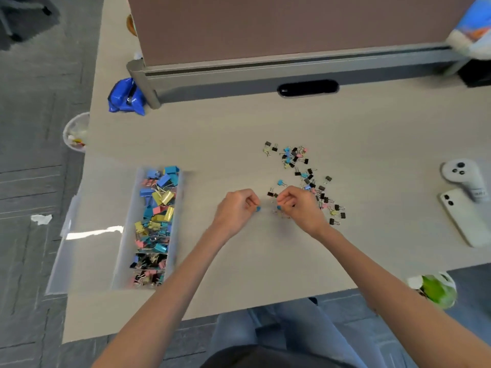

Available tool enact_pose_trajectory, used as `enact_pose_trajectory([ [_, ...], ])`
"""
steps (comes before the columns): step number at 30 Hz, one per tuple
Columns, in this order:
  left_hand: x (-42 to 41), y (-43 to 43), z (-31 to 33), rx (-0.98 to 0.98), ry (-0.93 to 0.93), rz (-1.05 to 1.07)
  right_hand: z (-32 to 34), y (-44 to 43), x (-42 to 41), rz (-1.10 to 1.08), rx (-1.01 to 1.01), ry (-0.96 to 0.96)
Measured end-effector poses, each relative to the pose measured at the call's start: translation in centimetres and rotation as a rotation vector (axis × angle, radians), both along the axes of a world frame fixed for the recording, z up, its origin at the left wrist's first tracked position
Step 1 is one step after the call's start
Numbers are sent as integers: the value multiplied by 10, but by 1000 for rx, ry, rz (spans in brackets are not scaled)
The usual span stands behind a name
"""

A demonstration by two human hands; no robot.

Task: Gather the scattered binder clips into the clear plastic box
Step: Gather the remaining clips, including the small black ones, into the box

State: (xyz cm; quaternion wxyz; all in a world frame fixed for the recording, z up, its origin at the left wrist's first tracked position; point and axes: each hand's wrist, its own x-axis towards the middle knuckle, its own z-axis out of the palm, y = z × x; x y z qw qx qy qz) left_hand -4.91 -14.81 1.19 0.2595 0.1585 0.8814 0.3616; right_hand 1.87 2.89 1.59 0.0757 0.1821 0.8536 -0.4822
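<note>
**Binder clips gathered by hand on a desk**

Small binder clips (305, 179) were scattered right of centre on the pale desk (239, 134). A clear plastic box (121, 248), partly filled with coloured clips, was set well to their left. A blue clip (257, 208) was pinched in the curled left hand (235, 208), a second blue clip (279, 207) in the curled right hand (300, 205).

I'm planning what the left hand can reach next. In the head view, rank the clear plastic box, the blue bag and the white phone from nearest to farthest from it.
From the left hand:
1. The clear plastic box, close on its left.
2. The blue bag, farther back and to the left.
3. The white phone, far right, beyond the right hand.
</note>
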Motion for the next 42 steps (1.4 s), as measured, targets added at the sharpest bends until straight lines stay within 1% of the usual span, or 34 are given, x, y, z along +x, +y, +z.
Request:
enact_pose_trajectory([
  [4,-7,39,-8,-12,-15,20,-12,45,-5,-42,42,-42],
  [7,-15,61,-12,-21,31,31,-20,72,-17,-45,94,-33],
  [11,-32,84,-26,-10,142,63,-28,98,-45,-33,138,-11],
  [13,-41,92,-32,-23,233,62,-33,109,-60,-1,207,7],
  [15,-52,101,-37,-91,334,41,-38,117,-74,26,244,29],
  [16,-58,105,-38,-138,355,34,-39,121,-81,40,256,46],
  [18,-68,115,-40,-213,334,28,-44,126,-93,81,291,53],
  [22,-85,134,-46,-310,272,0,-51,129,-110,230,315,-99],
  [25,-93,141,-52,-337,153,-4,-57,130,-111,353,335,-139],
  [27,-92,142,-54,-300,116,-26,-58,133,-107,394,337,-115],
  [29,-86,142,-51,-207,98,-64,-59,136,-99,421,335,-83],
  [31,-77,142,-44,-105,35,-82,-60,138,-87,442,344,-43],
  [33,-68,141,-40,-44,-6,-101,-59,138,-74,451,339,-9],
  [35,-59,140,-40,-36,-23,-148,-55,137,-61,450,328,17],
  [38,-46,138,-38,-62,-1,-240,-52,135,-42,438,330,43],
  [42,-33,133,-38,-93,25,-342,-50,135,-26,378,269,57],
])
